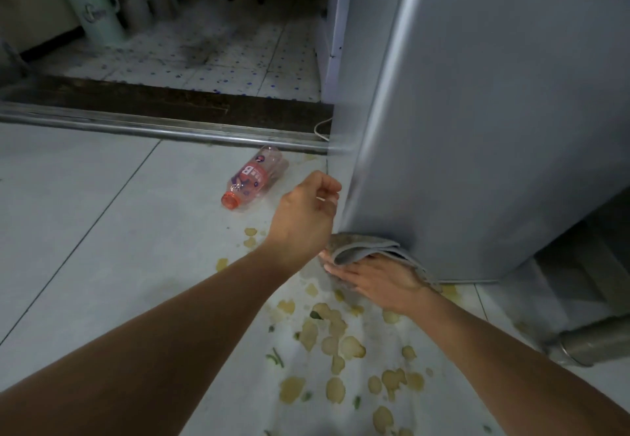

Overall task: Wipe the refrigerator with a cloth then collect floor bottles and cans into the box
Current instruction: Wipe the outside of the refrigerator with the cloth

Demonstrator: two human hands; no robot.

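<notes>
The grey refrigerator (494,122) fills the upper right. My right hand (378,280) presses a folded grey cloth (368,248) against the fridge's lower corner near the floor. My left hand (306,217) hovers just left of that corner, fingers loosely curled, holding nothing. A pink-labelled plastic bottle (254,178) lies on its side on the white floor tiles, a little beyond my left hand. No box is in view.
Yellowish food scraps (337,340) and green bits litter the floor beneath my arms. A metal cylinder (593,342) lies at the right edge. A metal door threshold (163,128) crosses the floor behind the bottle, with a white cord (322,125) by the fridge.
</notes>
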